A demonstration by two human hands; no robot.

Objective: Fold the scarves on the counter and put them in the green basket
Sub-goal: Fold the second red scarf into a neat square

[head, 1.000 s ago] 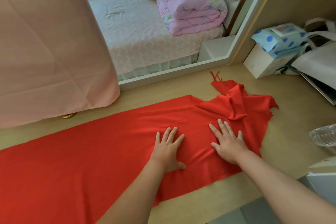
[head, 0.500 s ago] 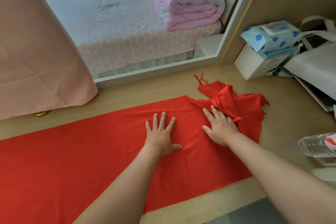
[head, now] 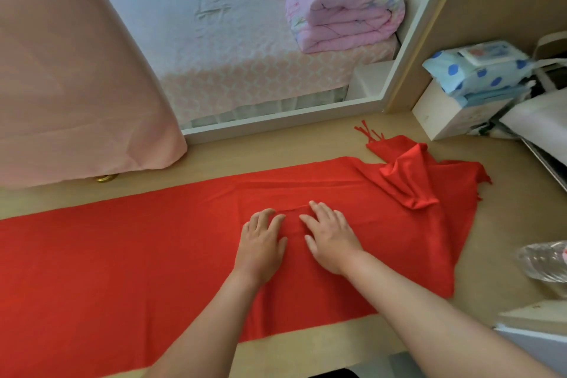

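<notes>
- Head view, the only one we had: the red scarf lay flat on the counter, its long axis running left to right, and the left end ran out of frame.
- The left hand and right hand sat side by side near the middle of it, palms down, fingers close together and pressing on the cloth. We couldn't see either one pinching anything, only a small ridge of fabric by the fingertips.
- What mattered most to us: the bunched end with its tassels lay to the right and a bit away from the hands, so the right hand was nearer. We'd guess that end needs flattening before any fold.
- No green basket in view.
- Writing: the polka-dot wipes pack had a label on top and the plastic bottle a scrap of red, both too blurry to read.
</notes>
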